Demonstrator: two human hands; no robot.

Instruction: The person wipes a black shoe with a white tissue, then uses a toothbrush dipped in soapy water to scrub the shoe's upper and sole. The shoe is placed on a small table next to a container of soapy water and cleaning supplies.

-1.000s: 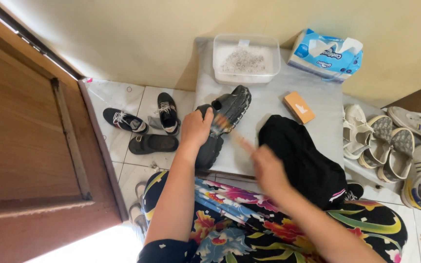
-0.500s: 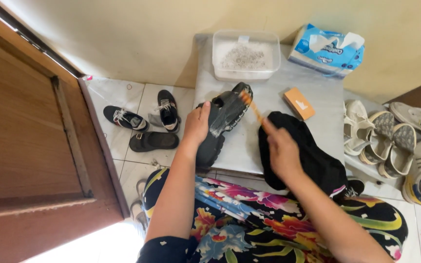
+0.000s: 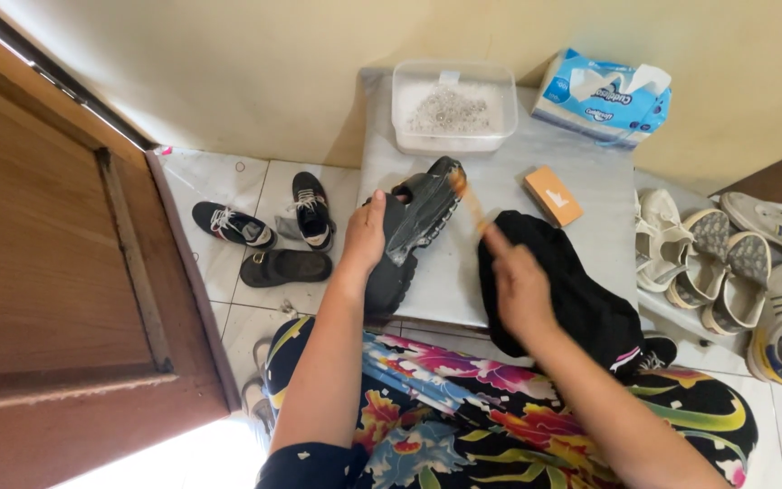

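Left hand point(image 3: 366, 237) clamps a dark rubbery sandal point(image 3: 416, 222), tilted sole-up at table point(image 3: 590, 195) centre; right hand point(image 3: 513, 281), at four o'clock, pinches a small brush point(image 3: 465, 195). Sandal looks light, flexible; best gripped mid-body.

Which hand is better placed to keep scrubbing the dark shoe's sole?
Right. The right hand holds the brush at the dark shoe sole; the left hand is busy gripping that shoe.
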